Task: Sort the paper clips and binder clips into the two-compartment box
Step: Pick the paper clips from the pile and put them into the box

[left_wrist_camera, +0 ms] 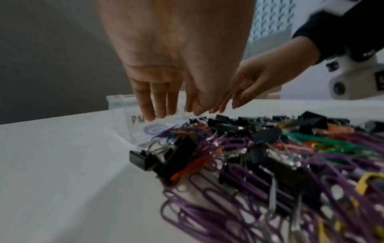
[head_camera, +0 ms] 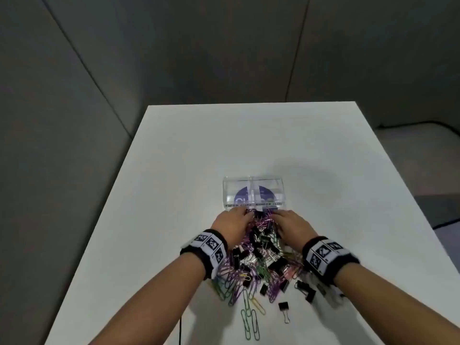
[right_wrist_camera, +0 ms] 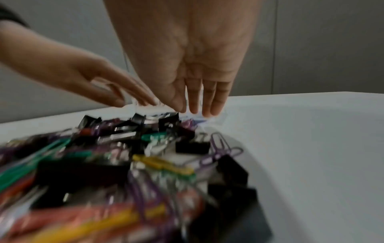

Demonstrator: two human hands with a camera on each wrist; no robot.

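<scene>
A mixed pile (head_camera: 261, 260) of coloured paper clips (left_wrist_camera: 218, 185) and black binder clips (left_wrist_camera: 176, 156) lies on the white table. Just beyond it stands the clear two-compartment box (head_camera: 254, 192), labelled for paper clips on the left and binder clips on the right. My left hand (head_camera: 234, 222) and right hand (head_camera: 288, 222) hover side by side over the far end of the pile, close to the box's front wall. In both wrist views the fingers (left_wrist_camera: 158, 102) (right_wrist_camera: 195, 98) hang straight down with nothing between them.
The white table (head_camera: 174, 170) has bare surface left, right and beyond the box. Loose green paper clips (head_camera: 251, 319) and a stray binder clip (head_camera: 283, 308) lie near the front edge. Grey panel walls stand behind the table.
</scene>
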